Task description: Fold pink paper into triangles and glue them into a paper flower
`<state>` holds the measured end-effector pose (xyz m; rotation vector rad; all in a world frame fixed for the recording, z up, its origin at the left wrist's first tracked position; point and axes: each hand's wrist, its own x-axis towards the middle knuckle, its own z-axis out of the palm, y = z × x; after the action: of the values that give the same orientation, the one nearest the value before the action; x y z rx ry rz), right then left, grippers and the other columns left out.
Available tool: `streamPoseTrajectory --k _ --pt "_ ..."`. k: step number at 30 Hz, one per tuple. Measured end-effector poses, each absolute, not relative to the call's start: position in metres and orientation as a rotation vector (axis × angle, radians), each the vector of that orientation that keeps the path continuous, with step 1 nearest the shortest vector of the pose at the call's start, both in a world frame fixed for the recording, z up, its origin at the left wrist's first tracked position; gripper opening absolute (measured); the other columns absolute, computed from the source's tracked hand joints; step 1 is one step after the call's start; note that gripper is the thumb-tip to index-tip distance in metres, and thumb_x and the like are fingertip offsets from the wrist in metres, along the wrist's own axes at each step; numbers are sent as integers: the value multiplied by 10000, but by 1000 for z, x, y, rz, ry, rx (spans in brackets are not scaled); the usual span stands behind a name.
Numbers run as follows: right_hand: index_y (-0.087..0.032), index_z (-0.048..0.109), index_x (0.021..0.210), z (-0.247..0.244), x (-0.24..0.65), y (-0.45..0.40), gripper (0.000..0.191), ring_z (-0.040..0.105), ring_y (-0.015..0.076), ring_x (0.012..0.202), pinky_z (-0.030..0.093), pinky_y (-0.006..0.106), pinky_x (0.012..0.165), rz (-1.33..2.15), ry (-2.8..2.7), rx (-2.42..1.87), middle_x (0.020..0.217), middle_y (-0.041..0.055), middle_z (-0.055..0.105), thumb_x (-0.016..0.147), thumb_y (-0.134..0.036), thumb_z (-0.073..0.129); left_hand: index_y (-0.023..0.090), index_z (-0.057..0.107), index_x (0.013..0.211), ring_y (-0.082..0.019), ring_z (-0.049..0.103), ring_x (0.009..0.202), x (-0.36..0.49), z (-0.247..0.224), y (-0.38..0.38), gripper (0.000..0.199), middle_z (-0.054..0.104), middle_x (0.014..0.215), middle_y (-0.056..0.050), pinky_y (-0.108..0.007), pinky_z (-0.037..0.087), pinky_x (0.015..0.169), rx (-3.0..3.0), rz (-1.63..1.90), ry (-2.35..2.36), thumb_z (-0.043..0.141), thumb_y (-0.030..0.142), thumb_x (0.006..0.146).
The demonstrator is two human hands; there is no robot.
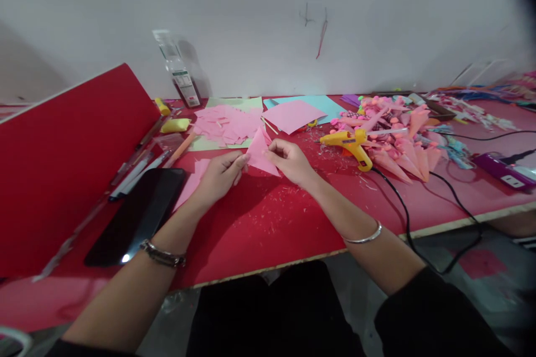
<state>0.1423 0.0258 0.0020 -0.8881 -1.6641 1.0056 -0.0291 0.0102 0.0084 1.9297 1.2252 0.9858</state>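
Both grips closed: left hand (223, 177) and right hand (291, 163) each pinch a folded pink paper triangle (260, 155), held between them above the red tabletop (288, 240). Beyond grip, slightly left: loose heap of pink paper pieces (226, 125). Right: yellow pistol-shaped glue gun (350, 145). Left, nearer body: flat black phone (136, 220).

Looks like a craft workshop; has a glue gun (355, 149), heaped paper cones (407, 160) and cut pink paper (228, 125) on a red counter (259, 228); blurs at far right, so not certain.
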Motion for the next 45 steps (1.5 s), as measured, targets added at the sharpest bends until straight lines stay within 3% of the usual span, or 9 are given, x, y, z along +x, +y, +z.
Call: streamPoseTrajectory --k 10,25,30,35,40,45 --pt "-127 573 720 -2 138 22 223 476 116 628 364 234 555 930 -1825 -1014 698 28 571 746 -337 503 161 419 532 -70 380 460 -27 11 6 321 409 472 55 -186 284 474 2130 899 1213 434 334 802" --pt "-156 459 555 1 142 21 333 392 58 425 307 193 461 943 -1804 -929 442 -60 376 789 -394 462 170 394 524 -75 352 460 -31 11 11 321 377 488 44 -201 293 475 1912 1167 1207 411 294 820" --pt "-151 511 585 -2 139 19 321 383 62 415 301 205 450 990 -1793 -937 427 -53 398 803 -377 448 164 533 688 -93 474 546 -24 14 7 138 527 605 26 -195 376 538 1750 1143 1162 537 295 733" --pt "-151 573 684 -3 138 22 291 411 59 456 337 206 464 1127 -1703 -843 562 -15 513 808 -376 435 161 554 812 -115 534 699 -26 6 14 169 581 760 1 -215 437 653 1521 1284 1076 569 289 703" --pt "-206 564 936 2 139 25 209 475 77 583 405 205 549 1173 -1436 -812 696 -12 549 791 -308 451 188 493 808 -68 501 493 -30 6 15 152 525 648 45 -185 431 478 1193 1187 938 566 232 681" --pt "-240 565 959 3 140 25 213 513 91 704 436 228 643 1255 -1426 -704 926 -2 580 777 -281 462 177 482 775 -53 437 382 -28 13 10 101 488 544 55 -164 350 382 1171 1062 936 521 181 682"
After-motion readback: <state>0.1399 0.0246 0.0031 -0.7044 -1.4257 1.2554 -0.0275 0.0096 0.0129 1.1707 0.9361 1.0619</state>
